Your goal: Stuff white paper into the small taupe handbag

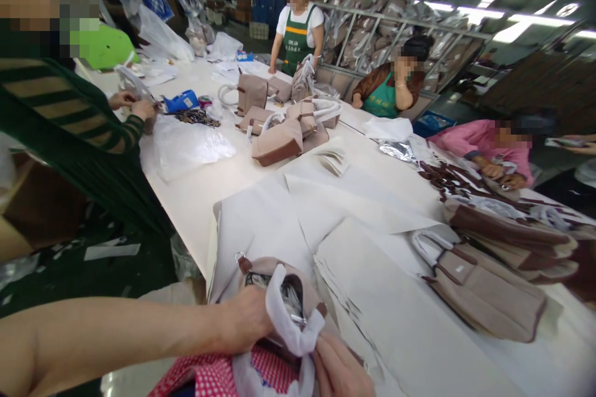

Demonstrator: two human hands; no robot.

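Note:
My left hand [244, 317] grips the near rim of a small beige handbag [274, 276] with brown trim at the table's front edge. White wrapping paper [291, 322] sticks out of the bag's open mouth. My right hand [339, 369] pinches the lower end of that paper, just below the bag. Red checked fabric [209, 378] lies under both hands.
Stacks of large white paper sheets [372, 260] cover the white table [195, 198] ahead. Beige handbags [484, 291] are piled at right and more handbags [284, 130] at mid-table. A person in green stripes [69, 124] works at left; three others stand or sit across the table.

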